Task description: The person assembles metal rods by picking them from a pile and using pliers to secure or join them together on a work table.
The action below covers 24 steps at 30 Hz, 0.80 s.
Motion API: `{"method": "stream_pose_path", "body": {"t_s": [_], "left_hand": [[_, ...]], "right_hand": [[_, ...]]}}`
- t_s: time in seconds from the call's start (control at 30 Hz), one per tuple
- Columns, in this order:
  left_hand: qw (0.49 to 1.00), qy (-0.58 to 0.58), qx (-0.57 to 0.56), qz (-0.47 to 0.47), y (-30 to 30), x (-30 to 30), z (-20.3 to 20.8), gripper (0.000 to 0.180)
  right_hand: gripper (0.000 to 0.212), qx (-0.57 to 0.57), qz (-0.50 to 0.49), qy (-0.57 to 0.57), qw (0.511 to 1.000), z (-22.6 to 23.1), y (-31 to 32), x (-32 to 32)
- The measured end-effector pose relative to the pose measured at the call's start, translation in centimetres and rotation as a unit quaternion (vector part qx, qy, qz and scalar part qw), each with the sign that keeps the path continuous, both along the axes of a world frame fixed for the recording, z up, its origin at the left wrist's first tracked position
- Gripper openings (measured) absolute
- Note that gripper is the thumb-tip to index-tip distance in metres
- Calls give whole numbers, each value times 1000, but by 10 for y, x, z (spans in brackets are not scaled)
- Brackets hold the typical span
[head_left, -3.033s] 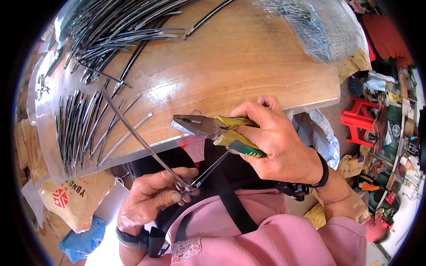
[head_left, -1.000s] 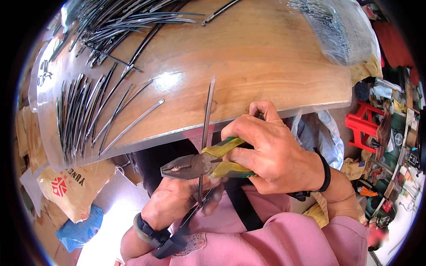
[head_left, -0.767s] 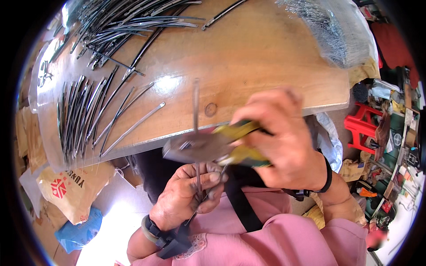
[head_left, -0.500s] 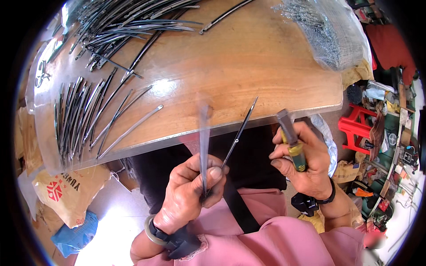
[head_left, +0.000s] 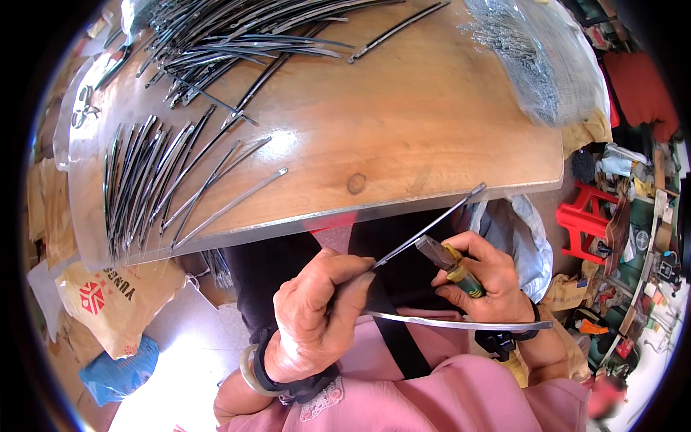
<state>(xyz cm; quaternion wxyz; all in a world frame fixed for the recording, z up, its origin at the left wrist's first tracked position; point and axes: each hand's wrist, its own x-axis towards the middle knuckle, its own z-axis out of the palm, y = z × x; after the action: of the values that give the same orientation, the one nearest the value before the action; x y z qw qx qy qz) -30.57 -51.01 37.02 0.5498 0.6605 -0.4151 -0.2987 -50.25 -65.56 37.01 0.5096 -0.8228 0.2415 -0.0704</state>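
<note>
My left hand pinches two slender metal strips between thumb and fingers. A dark strip slants up to the right toward the table edge; a paler, slightly curved strip runs rightward across my right wrist. Whether the two are joined is hidden by my fingers. My right hand is closed around pliers with yellow-and-green handles. The pliers' jaws are close beside the dark strip; I cannot tell whether they touch it.
A wooden table with a clear cover stands ahead. It bears a pile of dark strips, a fanned row of strips and a plastic bag of thin metal pieces. A red stool and cluttered shelves are at right.
My left hand has turned, so the pale strip swung from upright to pointing right and the dark one leans further right. The pliers have moved down and left, closer to the strips.
</note>
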Motion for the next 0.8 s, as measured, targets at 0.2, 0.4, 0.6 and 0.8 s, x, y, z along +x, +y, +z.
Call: {"method": "stream_pose_path", "body": {"t_s": [0.2, 0.4, 0.6, 0.8], "left_hand": [[999, -46, 2, -4, 0, 7, 1, 22], [999, -43, 11, 14, 0, 12, -1, 20], [999, -2, 14, 34, 2, 15, -3, 14], [992, 113, 53, 30, 3, 17, -1, 8]], "right_hand": [[20, 9, 17, 2, 1000, -2, 1, 9], [27, 3, 37, 2, 999, -6, 1, 15], [29, 23, 33, -1, 999, -8, 5, 17], [33, 33, 51, -14, 998, 4, -3, 25]]}}
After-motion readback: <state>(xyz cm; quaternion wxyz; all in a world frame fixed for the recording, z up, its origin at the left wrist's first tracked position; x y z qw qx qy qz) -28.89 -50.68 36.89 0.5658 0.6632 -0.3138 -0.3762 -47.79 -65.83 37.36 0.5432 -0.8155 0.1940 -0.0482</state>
